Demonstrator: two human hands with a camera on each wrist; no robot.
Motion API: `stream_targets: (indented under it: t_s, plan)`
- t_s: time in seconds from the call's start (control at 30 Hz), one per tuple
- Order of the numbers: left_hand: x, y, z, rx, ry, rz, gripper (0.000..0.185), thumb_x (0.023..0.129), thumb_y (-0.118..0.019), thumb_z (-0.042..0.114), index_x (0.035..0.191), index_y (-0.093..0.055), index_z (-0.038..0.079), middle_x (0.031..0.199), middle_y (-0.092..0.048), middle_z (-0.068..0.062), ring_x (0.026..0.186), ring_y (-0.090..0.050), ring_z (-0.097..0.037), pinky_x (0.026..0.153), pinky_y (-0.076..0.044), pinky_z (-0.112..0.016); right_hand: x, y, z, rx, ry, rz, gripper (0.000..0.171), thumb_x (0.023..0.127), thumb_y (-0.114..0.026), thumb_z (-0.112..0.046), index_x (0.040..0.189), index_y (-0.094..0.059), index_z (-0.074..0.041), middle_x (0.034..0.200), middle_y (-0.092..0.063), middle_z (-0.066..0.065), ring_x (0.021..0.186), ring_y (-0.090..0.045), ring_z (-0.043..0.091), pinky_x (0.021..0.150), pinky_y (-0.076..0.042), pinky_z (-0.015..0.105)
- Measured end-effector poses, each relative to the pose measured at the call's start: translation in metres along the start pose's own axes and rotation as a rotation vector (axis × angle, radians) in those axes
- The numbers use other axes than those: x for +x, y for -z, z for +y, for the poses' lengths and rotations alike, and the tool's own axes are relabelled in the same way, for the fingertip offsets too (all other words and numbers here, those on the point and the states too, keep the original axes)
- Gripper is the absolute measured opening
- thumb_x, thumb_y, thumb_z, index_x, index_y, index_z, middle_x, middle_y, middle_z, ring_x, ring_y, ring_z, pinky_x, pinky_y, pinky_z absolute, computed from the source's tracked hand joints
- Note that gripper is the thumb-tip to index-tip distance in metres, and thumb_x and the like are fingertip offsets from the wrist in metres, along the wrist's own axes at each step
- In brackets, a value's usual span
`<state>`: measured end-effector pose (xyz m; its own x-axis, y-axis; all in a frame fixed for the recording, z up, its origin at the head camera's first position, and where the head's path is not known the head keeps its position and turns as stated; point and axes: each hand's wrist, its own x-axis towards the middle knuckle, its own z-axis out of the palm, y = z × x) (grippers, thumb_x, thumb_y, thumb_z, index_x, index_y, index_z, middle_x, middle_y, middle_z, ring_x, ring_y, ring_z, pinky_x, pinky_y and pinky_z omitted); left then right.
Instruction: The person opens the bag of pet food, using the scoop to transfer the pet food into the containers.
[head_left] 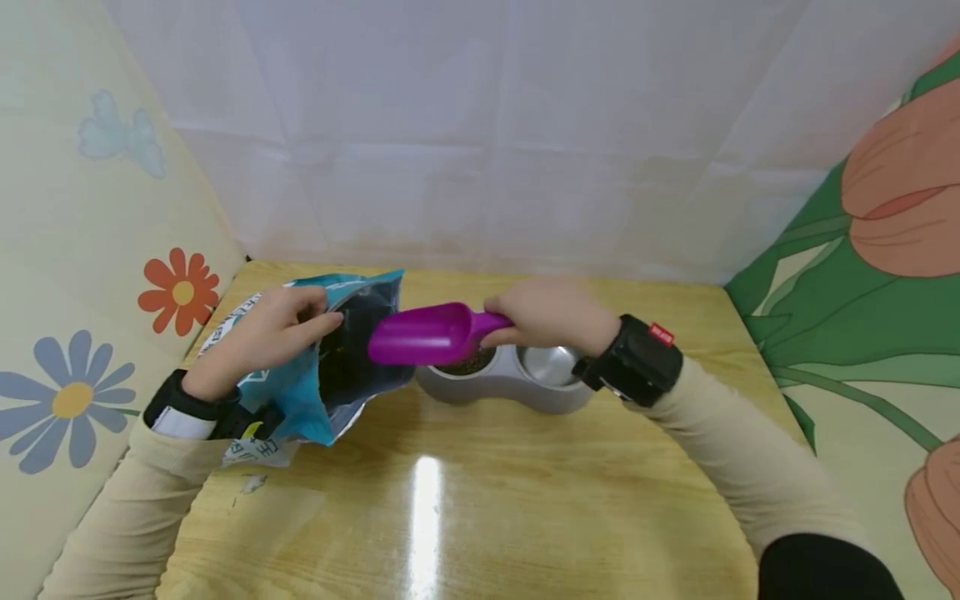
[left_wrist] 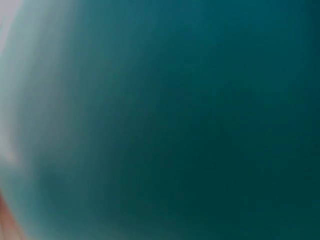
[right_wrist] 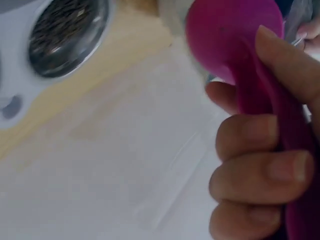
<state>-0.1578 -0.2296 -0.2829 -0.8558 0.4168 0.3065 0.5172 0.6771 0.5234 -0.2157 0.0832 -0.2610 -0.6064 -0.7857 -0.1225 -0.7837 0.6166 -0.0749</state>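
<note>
Scoop: right hand grips handle, mouth at bag, frame centre.
Bag: left hand pinches rim open.
Risk: rim slipping, kibble spilling onto worktop.

Beige sleeves, black wrist straps, red tag.

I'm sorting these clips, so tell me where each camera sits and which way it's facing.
Head: worn high, looking down at the table; shows both forearms, left hand on the bag, right hand.
Left wrist: pressed close to teal, blurred; nothing else shows.
Right wrist: looks along fingers.
Head and right wrist share the purple scoop and double bowl.
</note>
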Motion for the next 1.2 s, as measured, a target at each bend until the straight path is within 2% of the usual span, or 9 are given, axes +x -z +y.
stream_targets:
  t_s: [0.17, 0.33, 0.5, 0.67, 0.8, 0.93, 1.2]
  plan:
    - [0.000, 0.000, 0.000, -0.004, -0.015, 0.007, 0.029, 0.085, -0.059, 0.005, 0.063, -0.041, 0.010, 0.051, -0.032, 0.005, 0.042, -0.032, -0.010, 0.040, -0.026, -0.026, 0.030, 0.003, -0.027, -0.050, -0.009, -0.086, 0.028, 0.083, -0.062, -0.043, 0.075, -0.055, -0.017, 0.064, -0.049, -0.007, 0.058, -0.046, 0.010, 0.052, -0.037, 0.026]
    - [-0.002, 0.000, 0.000, -0.007, -0.019, 0.012, 0.029, 0.085, -0.060, 0.005, 0.063, -0.041, 0.010, 0.051, -0.031, 0.006, 0.042, -0.031, -0.009, 0.040, -0.026, -0.026, 0.059, 0.004, -0.055, -0.145, -0.053, -0.154, 0.031, 0.080, -0.064, -0.044, 0.069, -0.051, -0.018, 0.067, -0.050, -0.006, 0.060, -0.048, 0.011, 0.053, -0.043, 0.030]
    - [-0.004, 0.000, 0.000, -0.014, -0.030, 0.025, 0.030, 0.085, -0.059, 0.004, 0.062, -0.040, 0.011, 0.051, -0.031, 0.006, 0.042, -0.031, -0.008, 0.041, -0.026, -0.026, 0.081, 0.002, -0.079, -0.215, -0.074, -0.189, 0.027, 0.075, -0.069, -0.033, 0.065, -0.049, -0.018, 0.072, -0.058, -0.005, 0.062, -0.052, 0.012, 0.055, -0.047, 0.033]
    - [-0.005, 0.001, 0.002, -0.019, -0.023, 0.030, 0.031, 0.086, -0.059, 0.006, 0.062, -0.040, 0.011, 0.051, -0.031, 0.006, 0.042, -0.030, -0.007, 0.041, -0.026, -0.026, 0.095, 0.003, -0.095, -0.303, -0.088, -0.223, 0.012, 0.076, -0.068, -0.025, 0.077, -0.061, -0.015, 0.081, -0.062, -0.002, 0.069, -0.053, 0.012, 0.059, -0.048, 0.032]
    - [-0.005, 0.001, 0.004, -0.016, -0.016, 0.028, 0.031, 0.086, -0.059, 0.006, 0.062, -0.040, 0.011, 0.051, -0.031, 0.005, 0.042, -0.030, -0.008, 0.041, -0.026, -0.026, 0.102, -0.003, -0.108, -0.365, -0.110, -0.234, 0.014, 0.083, -0.061, -0.025, 0.092, -0.066, -0.016, 0.090, -0.065, -0.001, 0.076, -0.057, 0.013, 0.063, -0.048, 0.030]
    - [-0.004, 0.001, 0.006, -0.010, -0.009, 0.021, 0.030, 0.086, -0.059, 0.007, 0.062, -0.040, 0.010, 0.051, -0.032, 0.005, 0.042, -0.031, -0.009, 0.041, -0.026, -0.027, 0.110, -0.014, -0.119, -0.386, -0.155, -0.226, 0.020, 0.091, -0.052, -0.027, 0.101, -0.066, -0.017, 0.098, -0.065, 0.000, 0.083, -0.059, 0.014, 0.065, -0.047, 0.031]
    - [-0.003, 0.000, 0.009, -0.015, -0.008, 0.003, 0.030, 0.086, -0.059, 0.006, 0.062, -0.040, 0.010, 0.051, -0.032, 0.005, 0.042, -0.032, -0.010, 0.041, -0.026, -0.027, 0.121, -0.035, -0.126, -0.409, -0.182, -0.154, 0.026, 0.096, -0.043, -0.023, 0.096, -0.068, -0.019, 0.095, -0.066, -0.002, 0.080, -0.059, 0.011, 0.058, -0.044, 0.028]
